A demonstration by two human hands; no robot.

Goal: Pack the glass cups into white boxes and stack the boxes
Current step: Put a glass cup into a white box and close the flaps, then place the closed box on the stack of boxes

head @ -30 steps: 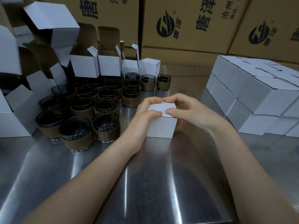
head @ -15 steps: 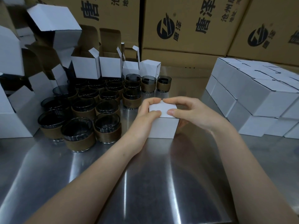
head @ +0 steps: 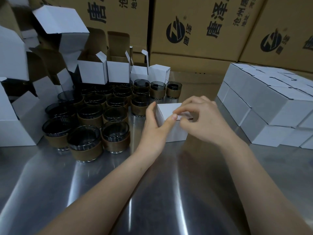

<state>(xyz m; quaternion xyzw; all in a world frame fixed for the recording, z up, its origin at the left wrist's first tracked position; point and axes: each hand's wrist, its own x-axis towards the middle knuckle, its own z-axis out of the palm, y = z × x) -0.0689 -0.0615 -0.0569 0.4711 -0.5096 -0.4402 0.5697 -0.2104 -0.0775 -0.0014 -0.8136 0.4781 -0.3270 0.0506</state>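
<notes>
On the counter (head: 160, 192), the left grip (head: 153, 128) clasps a white box (head: 166, 108); the right grip (head: 203, 121) pinches its flap (head: 183, 116), glass cups (head: 84, 141) to their left.

Steel tabletop (head: 101, 192), reflective, streaked with glare; large brown corrugated cartons (head: 194, 31), printed with black characters and a round logo, stacked along its far edge.
</notes>
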